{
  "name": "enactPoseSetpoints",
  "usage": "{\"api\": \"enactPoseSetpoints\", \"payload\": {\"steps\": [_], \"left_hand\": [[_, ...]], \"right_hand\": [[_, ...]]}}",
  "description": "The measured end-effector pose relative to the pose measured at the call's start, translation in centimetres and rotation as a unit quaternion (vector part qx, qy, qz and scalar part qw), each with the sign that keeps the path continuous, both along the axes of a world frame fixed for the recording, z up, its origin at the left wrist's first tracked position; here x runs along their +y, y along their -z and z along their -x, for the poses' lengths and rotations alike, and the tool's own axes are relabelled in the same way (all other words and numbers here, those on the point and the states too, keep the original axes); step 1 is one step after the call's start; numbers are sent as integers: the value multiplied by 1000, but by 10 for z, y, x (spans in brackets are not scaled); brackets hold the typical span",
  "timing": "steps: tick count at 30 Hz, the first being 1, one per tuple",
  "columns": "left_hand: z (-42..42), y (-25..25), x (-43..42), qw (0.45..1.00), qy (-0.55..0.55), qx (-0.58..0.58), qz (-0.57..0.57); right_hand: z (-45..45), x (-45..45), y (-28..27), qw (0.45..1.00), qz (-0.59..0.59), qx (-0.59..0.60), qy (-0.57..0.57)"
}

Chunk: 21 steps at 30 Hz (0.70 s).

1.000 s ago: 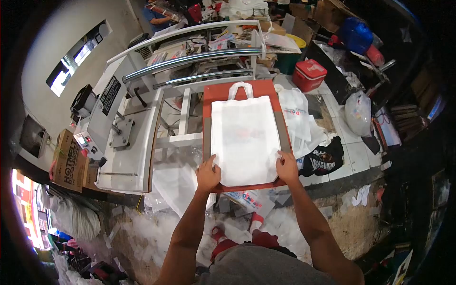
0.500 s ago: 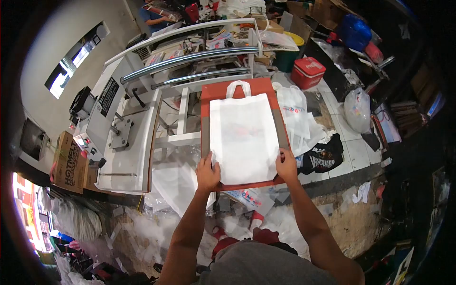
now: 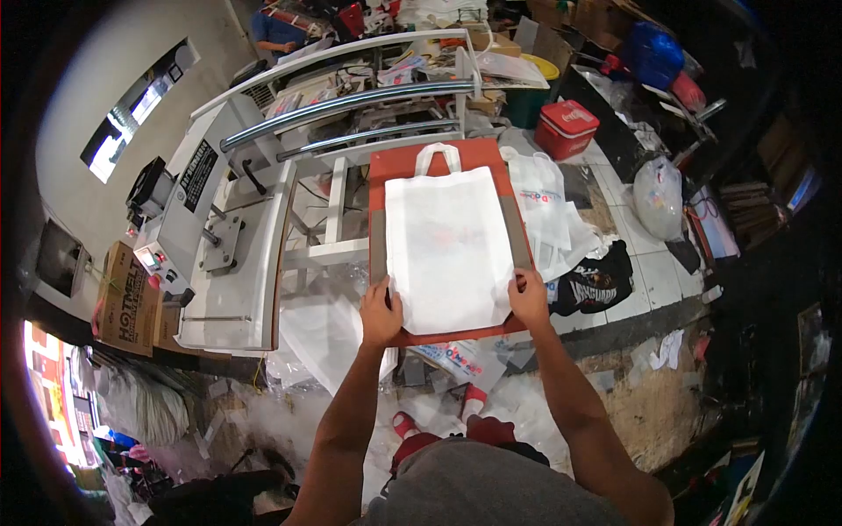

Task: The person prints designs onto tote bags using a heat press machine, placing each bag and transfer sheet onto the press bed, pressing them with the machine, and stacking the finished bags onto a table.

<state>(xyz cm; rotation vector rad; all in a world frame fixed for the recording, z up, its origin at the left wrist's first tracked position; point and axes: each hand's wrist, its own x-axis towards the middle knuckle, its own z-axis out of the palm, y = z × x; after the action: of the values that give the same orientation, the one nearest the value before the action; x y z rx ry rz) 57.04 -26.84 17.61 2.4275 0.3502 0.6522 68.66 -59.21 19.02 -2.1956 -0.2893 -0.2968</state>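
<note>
A white bag (image 3: 449,250) with its handle loop at the far end lies flat on a red board (image 3: 481,156) with grey side strips. At the bag's near left corner, my left hand (image 3: 381,313) is closed on the edge, thumb towards the bag. My right hand (image 3: 528,300) pinches the near right edge, its fingers curled. Faint reddish marks show through the middle of the bag. The undersides of both hands' grips are hidden.
Left of the board stands a heat press (image 3: 219,254) with metal rails. Printed white bags (image 3: 542,206), a black cloth (image 3: 596,280) and a red cooler (image 3: 567,130) lie to the right. A co-worker's arm (image 3: 279,44) shows at the far back.
The bag and my hands appear slightly higher in view, while both hands keep their places at its near corners. A dark shape has come into view at the lower left.
</note>
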Motion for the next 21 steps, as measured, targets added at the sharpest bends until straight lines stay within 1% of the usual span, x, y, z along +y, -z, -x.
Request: {"api": "enactPoseSetpoints", "payload": {"steps": [1,2,4,5,6,8,10,12,13,14,15,16,17,18,19,20,21], "left_hand": [[1,2,4,1000,9,-4,25],[3,5,8,1000,10,0,25],[14,0,12,986,12,-73,153],[25,-5,16,984,-4,-61,169],[38,7,24,988,-20,-85,125],[69,14,40,987,-43,-42,151],[110,6,35,984,-68,26,165],[152,25,39,985,-66,89,135],[175,38,44,983,-60,127,118],[202,59,53,982,-37,169,75],[226,74,59,984,21,174,28],[243,81,59,970,39,234,55],[265,98,69,949,94,293,72],[272,81,59,905,103,403,93],[285,87,68,882,140,444,75],[298,94,74,855,177,485,58],[309,109,90,842,194,500,52]], "right_hand": [[1,-3,-2,1000,-1,2,0],[3,-9,-4,999,-31,-9,16],[11,-27,2,994,-90,-39,45],[16,-44,8,992,-108,-19,55],[28,-63,8,990,-125,6,69],[66,-100,6,983,-93,95,124],[105,-150,57,976,-48,161,139],[163,-183,84,959,-20,248,133],[194,-195,96,953,-29,263,146],[226,-204,107,901,-80,398,152],[254,-206,115,828,-132,523,153],[279,-204,118,817,-144,533,165],[303,-201,113,760,-198,596,169],[325,-195,108,694,-252,651,173],[344,-189,104,663,-277,677,157],[358,-182,100,614,-319,708,143],[366,-173,90,590,-343,717,142]]}}
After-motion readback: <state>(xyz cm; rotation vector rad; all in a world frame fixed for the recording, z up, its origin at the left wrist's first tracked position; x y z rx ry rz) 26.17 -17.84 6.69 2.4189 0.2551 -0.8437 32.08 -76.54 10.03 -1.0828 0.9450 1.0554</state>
